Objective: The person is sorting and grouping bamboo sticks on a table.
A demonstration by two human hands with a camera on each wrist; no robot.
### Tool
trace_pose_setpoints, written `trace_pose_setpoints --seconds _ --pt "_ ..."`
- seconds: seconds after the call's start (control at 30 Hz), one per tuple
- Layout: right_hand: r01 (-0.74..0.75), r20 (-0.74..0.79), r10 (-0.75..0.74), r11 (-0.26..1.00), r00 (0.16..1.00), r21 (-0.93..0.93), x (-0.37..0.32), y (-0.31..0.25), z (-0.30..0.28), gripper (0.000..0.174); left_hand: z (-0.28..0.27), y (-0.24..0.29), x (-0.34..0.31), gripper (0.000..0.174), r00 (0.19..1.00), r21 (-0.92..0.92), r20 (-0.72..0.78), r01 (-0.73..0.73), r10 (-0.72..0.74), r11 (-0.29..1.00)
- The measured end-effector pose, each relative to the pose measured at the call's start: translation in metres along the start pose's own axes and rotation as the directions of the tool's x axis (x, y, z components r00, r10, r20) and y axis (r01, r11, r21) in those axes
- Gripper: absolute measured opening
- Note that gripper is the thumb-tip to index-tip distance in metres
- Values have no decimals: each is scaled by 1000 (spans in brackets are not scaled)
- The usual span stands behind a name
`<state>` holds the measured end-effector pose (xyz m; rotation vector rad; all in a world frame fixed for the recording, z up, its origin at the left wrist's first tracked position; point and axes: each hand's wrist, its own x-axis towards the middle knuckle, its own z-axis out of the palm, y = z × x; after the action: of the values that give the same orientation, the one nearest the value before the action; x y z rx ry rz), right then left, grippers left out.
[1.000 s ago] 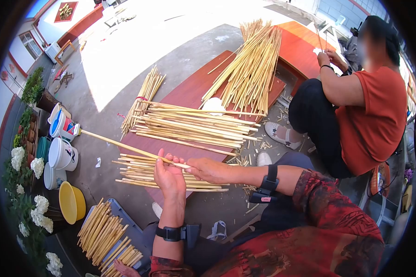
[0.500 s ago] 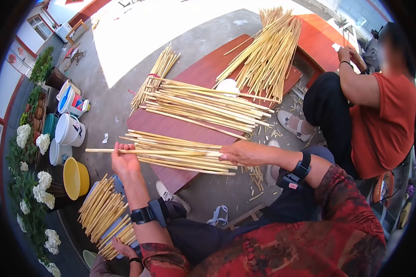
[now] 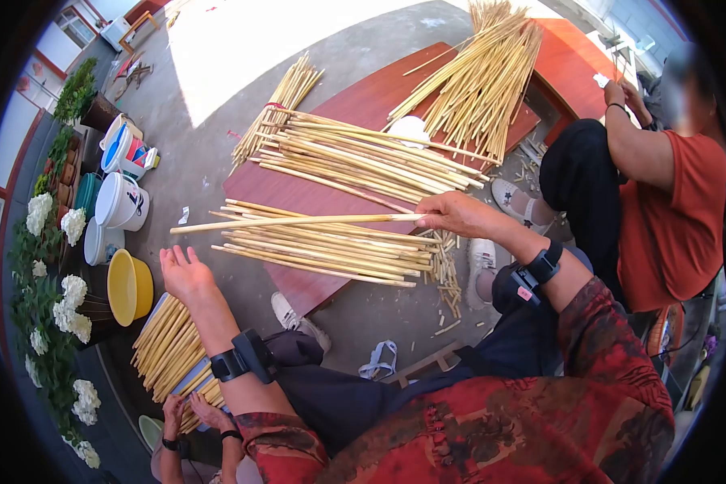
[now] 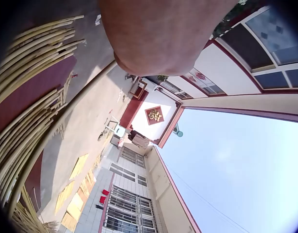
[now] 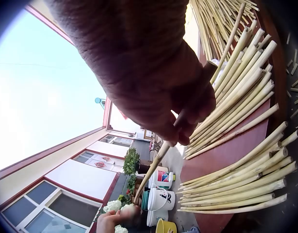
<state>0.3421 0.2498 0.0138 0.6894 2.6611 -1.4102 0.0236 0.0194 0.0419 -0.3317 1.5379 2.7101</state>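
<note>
- At the far left, the white buckets (image 3: 119,203) and the yellow basin (image 3: 129,286) stand on the floor, close to your left elbow's swing.
- A bundle of cut stalks (image 3: 165,347) lies on the floor just near of your left hand (image 3: 181,273). That hand is spread palm up, holds nothing and is off the table's left edge.
- The long stalk (image 3: 298,221) hangs level above the near pile (image 3: 331,254). Its free left tip reaches past the table (image 3: 302,192) toward your left hand without touching it.
- It looks light, thin and stiff, probably dry enough to snap if levered. Held by one end, its tip will likely wobble. A grip nearer the middle, or a second support at the left tip, should steady it.
- Your right hand (image 3: 453,214) pinches the stalk's right end between thumb and fingers, well apart from the left hand.
- Loose piles cover most of the table, so the open room lies above them and off the left edge. Short offcuts (image 3: 444,270) litter the floor by the near right corner.
- A seated person (image 3: 669,218) is close on the right, so you have little room to swing the stalk that way.
</note>
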Motion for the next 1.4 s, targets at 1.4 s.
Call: trace_pose_setpoints --seconds 1.4 --pt "-48 -88 35 987 996 -151 38 55 83 23 8 -6 -19 30 937 -57 236 280 -259 958"
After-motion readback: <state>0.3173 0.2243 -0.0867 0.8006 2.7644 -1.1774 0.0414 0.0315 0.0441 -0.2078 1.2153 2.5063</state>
